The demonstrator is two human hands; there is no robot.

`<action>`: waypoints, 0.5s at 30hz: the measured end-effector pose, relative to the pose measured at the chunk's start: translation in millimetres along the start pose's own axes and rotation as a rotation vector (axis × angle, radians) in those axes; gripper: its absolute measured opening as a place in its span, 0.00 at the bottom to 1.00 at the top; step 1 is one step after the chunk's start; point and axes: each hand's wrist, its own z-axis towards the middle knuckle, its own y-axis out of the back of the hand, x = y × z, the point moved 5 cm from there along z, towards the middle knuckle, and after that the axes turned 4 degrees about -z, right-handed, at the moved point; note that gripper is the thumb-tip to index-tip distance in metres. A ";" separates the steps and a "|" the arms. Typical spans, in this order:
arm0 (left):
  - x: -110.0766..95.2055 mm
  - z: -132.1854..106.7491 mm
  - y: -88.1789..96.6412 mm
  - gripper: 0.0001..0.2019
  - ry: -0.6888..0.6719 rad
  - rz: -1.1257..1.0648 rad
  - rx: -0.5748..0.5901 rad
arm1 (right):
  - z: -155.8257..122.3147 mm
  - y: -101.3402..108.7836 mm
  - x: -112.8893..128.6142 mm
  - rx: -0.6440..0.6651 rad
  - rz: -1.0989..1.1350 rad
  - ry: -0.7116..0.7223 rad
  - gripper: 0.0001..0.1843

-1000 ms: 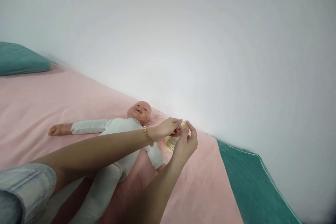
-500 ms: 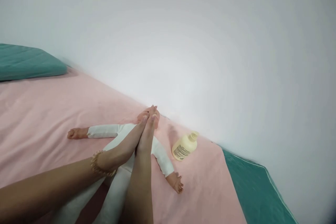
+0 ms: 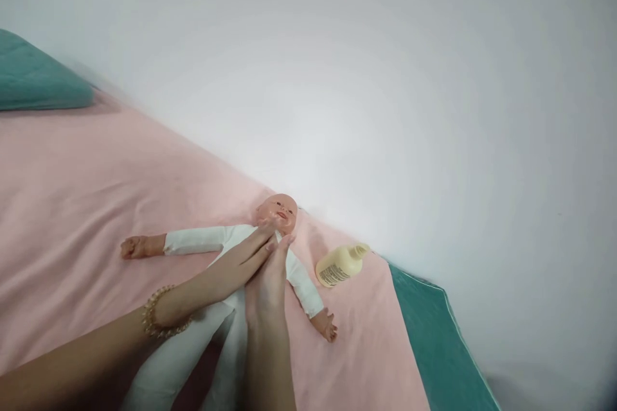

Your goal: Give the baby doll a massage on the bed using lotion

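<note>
A baby doll point(image 3: 202, 241) in a white suit lies on its back on a pink sheet point(image 3: 72, 192), head toward the wall. My left hand point(image 3: 238, 263), with a gold bracelet at the wrist, lies over the doll's chest with fingers stretched flat toward its chin. My right hand point(image 3: 267, 279) is pressed alongside it, fingers also straight, palm against the left hand. Neither hand holds anything. A cream lotion bottle point(image 3: 340, 264) lies on its side on the sheet just right of the doll's arm, apart from both hands.
A white wall point(image 3: 361, 77) runs along the far side of the bed. A teal pillow point(image 3: 33, 83) sits at the far left. A teal mattress edge point(image 3: 434, 340) shows beyond the sheet at the lower right.
A second ago both hands held the bottle near the wall. They let it go, came together over the doll's face, and have now slid down to its chest.
</note>
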 end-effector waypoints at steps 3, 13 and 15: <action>2.7 7.0 26.8 0.27 0.052 -0.034 0.088 | -2.3 19.0 6.6 0.114 -0.105 0.042 0.45; 21.8 13.6 78.5 0.19 0.164 -0.078 -0.192 | -26.3 21.5 -4.0 0.488 -1.012 0.236 0.23; 21.6 14.0 71.3 0.20 0.148 -0.077 -0.156 | -16.9 24.3 -11.0 0.408 -1.077 0.251 0.25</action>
